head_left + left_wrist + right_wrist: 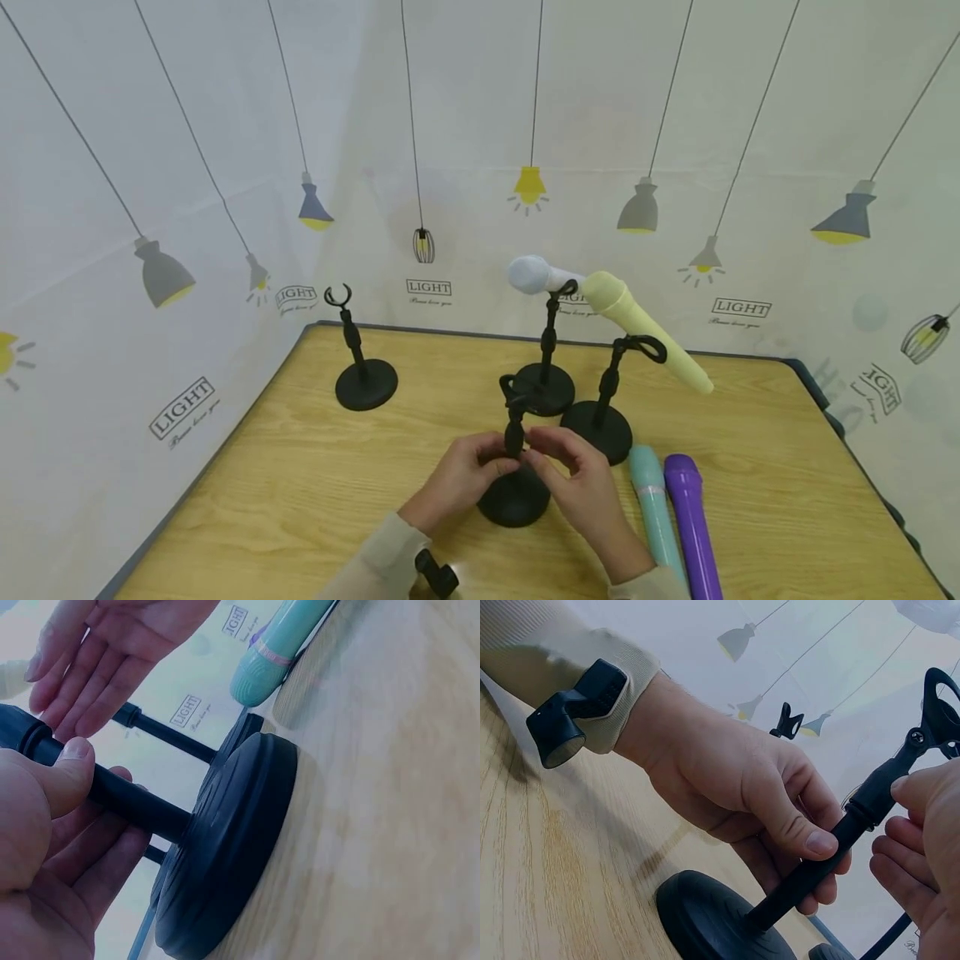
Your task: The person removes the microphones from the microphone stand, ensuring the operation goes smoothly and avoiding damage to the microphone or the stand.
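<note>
A black microphone stand (pixel 513 502) with a round base and a clip on top stands at the front middle of the table. My left hand (pixel 467 473) grips its pole below the collar, the thumb on the near side and the fingers behind. The right hand (pixel 581 483) is beside the upper pole, its fingers relaxed and slightly bent. In the right wrist view, the right thumb (pixel 915 787) is right at the collar (pixel 874 795). The left wrist view shows the right fingers (pixel 97 682) extended and not wrapped around the pole.
Behind stand two black stands, one bearing a white microphone (pixel 536 275), the other a yellow microphone (pixel 648 329). Another stand (pixel 365 383) with an unoccupied clip is at the back left. Teal (pixel 656 508) and purple (pixel 692 517) microphones lie at the right. A printed curtain (pixel 480 108) surrounds the table.
</note>
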Demonstrator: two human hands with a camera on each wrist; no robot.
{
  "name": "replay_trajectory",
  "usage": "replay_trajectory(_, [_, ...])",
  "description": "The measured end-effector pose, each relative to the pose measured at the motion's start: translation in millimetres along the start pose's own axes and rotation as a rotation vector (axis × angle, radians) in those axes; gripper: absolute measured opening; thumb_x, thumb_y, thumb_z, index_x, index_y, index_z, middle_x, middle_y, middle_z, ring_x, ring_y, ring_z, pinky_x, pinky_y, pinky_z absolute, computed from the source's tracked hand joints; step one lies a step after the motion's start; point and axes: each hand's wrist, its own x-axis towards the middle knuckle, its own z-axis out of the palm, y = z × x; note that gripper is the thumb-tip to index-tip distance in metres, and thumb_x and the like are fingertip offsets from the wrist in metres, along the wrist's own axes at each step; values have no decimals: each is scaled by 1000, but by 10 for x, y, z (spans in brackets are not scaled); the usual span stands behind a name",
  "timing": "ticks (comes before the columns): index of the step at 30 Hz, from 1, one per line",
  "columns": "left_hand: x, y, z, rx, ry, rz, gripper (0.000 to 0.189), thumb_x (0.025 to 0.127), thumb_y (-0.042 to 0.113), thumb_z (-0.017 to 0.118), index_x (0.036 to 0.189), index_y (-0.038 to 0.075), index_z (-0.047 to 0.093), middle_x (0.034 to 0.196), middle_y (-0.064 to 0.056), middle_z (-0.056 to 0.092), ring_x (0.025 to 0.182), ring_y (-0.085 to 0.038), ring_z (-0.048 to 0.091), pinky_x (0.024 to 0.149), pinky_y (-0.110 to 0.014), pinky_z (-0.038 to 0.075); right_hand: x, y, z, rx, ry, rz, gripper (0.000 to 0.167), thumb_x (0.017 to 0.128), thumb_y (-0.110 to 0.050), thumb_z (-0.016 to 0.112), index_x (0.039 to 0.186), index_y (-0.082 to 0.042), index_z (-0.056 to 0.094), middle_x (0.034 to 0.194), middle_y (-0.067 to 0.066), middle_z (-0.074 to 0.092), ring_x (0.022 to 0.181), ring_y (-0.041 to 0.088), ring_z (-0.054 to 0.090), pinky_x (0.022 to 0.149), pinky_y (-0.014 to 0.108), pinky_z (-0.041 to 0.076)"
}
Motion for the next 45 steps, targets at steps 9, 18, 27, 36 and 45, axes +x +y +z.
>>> replay_trajectory(9, [10,-69,-133,-8,29,-46,17,105,17,72,120,19,79,115,3,82,113,-14,75,101,-30,60,75,30,86,-20,-34,40,26,100,-9,78,125,-4,76,124,12,79,113,28,77,97,27,62])
replay_trajectory(18, [34,-189,-282,-2,84,-68,16,106,18,71,119,22,79,114,4,81,112,-15,75,104,-36,60,201,28,230,-2,-70,44,25,99,-6,78,124,-4,76,126,13,78,114,33,77,97,28,63])
replay_trajectory(27, [116,-280,-425,4,157,-85,20,106,19,71,123,11,78,115,0,82,113,-19,76,105,-47,60,328,24,371,-13,-85,68,26,101,-6,76,126,-5,76,127,12,79,116,31,77,99,34,63])
replay_trajectory(36, [225,-379,-626,58,259,-124,19,107,17,70,121,7,78,115,-3,81,112,-22,76,104,-50,60,473,78,533,-1,-133,112,28,103,-13,75,130,-5,75,129,12,78,119,31,75,103,44,62])
replay_trajectory(45, [340,-450,-829,86,337,-151,21,107,18,70,123,5,77,117,-7,81,113,-25,76,103,-51,61,574,83,678,-14,-143,118,28,104,-12,74,130,-3,74,128,13,78,120,32,75,104,48,61])
